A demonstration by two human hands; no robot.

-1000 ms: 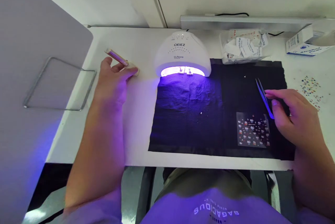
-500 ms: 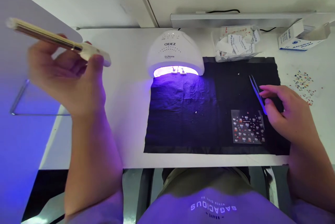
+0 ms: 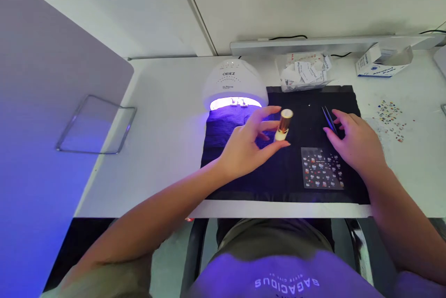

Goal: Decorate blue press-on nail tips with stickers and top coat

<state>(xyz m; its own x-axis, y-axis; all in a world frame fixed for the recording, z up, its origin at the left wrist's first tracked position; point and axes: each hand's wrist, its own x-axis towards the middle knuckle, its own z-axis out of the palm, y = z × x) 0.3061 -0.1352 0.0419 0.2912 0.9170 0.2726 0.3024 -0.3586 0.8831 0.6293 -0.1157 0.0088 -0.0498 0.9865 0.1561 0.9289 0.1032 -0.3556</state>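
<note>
My left hand (image 3: pixel 245 149) is over the black mat (image 3: pixel 258 182), its thumb and fingers gripping a small white bottle with a gold cap (image 3: pixel 285 124), held upright with its top leaning slightly right. Farther right, my right hand (image 3: pixel 358 142) has thumb and fingertips closed around slim tweezers (image 3: pixel 329 119), whose tips point away from me. Just below the tweezers, a clear sticker sheet (image 3: pixel 322 169) with small cartoon figures lies on the mat. The white nail lamp (image 3: pixel 232 82) glows purple at the mat's far edge, with two small pieces (image 3: pixel 239 101) in its opening.
Behind the mat stands a clear tray of alcohol pad packets (image 3: pixel 306 73). An open alcohol pad box (image 3: pixel 383 62) is at the back right. Tiny coloured decorations (image 3: pixel 390 117) are scattered right of the mat. A metal frame (image 3: pixel 121 135) sticks out at the left table edge.
My left hand has brought the gold-capped bottle from the far left to above the mat. My right hand still holds the tweezers at the mat's right side. The view has shifted slightly.
</note>
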